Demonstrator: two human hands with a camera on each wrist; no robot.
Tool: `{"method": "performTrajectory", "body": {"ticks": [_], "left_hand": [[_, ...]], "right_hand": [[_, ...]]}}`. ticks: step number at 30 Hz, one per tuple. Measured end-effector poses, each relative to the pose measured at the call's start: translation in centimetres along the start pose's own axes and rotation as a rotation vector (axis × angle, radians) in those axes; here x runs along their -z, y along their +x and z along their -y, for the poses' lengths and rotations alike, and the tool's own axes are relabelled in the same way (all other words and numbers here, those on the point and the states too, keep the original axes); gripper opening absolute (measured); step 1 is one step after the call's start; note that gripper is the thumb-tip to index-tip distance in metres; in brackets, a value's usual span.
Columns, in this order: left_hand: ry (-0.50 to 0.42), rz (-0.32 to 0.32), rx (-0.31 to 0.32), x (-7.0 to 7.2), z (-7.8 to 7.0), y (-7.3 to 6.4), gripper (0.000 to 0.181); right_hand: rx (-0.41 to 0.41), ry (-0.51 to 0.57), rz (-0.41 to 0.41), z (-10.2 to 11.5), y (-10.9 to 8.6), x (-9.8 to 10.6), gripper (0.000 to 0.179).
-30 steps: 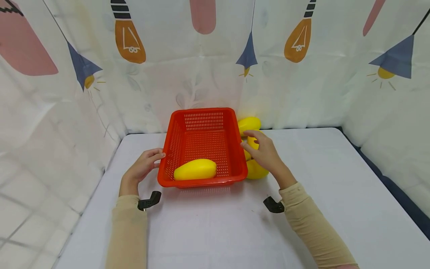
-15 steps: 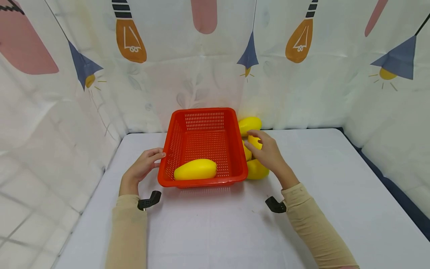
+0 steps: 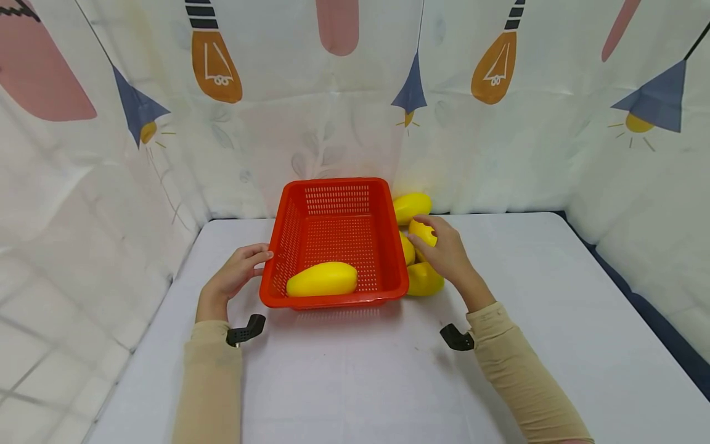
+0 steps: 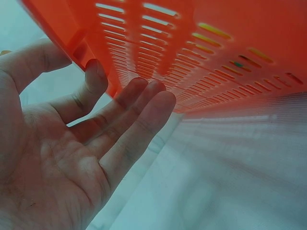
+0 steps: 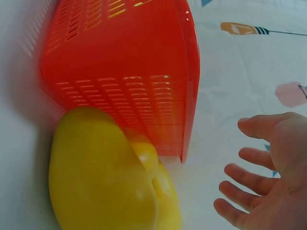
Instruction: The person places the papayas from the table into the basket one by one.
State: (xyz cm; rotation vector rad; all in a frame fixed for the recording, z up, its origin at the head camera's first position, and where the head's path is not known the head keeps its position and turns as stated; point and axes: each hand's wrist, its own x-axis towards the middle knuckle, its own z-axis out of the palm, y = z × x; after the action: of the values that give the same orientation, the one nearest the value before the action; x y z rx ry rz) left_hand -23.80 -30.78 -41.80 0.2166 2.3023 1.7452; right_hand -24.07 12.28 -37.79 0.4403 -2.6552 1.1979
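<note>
A red plastic basket (image 3: pixel 338 239) with slotted walls stands near the back of the table, one yellow mango (image 3: pixel 322 279) lying inside at its near end. At the basket's left rim is my left hand (image 3: pixel 238 271). The left wrist view shows its thumb and index finger (image 4: pixel 95 79) pinching the rim, the other fingers stretched along the wall. My right hand (image 3: pixel 448 251) hovers with parted, bent fingers over several more yellow mangoes (image 3: pixel 424 280) beside the basket's right wall. In the right wrist view nothing is between its fingers, and a big mango (image 5: pixel 98 177) lies against the basket.
A white cloth covers the table (image 3: pixel 344 382). Close behind the basket hangs a pale printed curtain (image 3: pixel 355 135), which also encloses both sides. A black wrist camera mount (image 3: pixel 457 338) sticks out from the right sleeve, another mount (image 3: pixel 246 330) from the left.
My right hand has shifted slightly right, away from the basket's rim, uncovering more of the mangoes. The left hand and the basket stay in place.
</note>
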Motion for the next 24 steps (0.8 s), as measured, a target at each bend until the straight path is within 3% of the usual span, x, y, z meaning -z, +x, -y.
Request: {"method": "performTrajectory", "body": {"ticks": [24], "left_hand": [[0.001, -0.001, -0.006, 0.1, 0.2, 0.0, 0.035]], "right_hand": [[-0.014, -0.013, -0.101, -1.8, 0.2, -0.3, 0.043]]}}
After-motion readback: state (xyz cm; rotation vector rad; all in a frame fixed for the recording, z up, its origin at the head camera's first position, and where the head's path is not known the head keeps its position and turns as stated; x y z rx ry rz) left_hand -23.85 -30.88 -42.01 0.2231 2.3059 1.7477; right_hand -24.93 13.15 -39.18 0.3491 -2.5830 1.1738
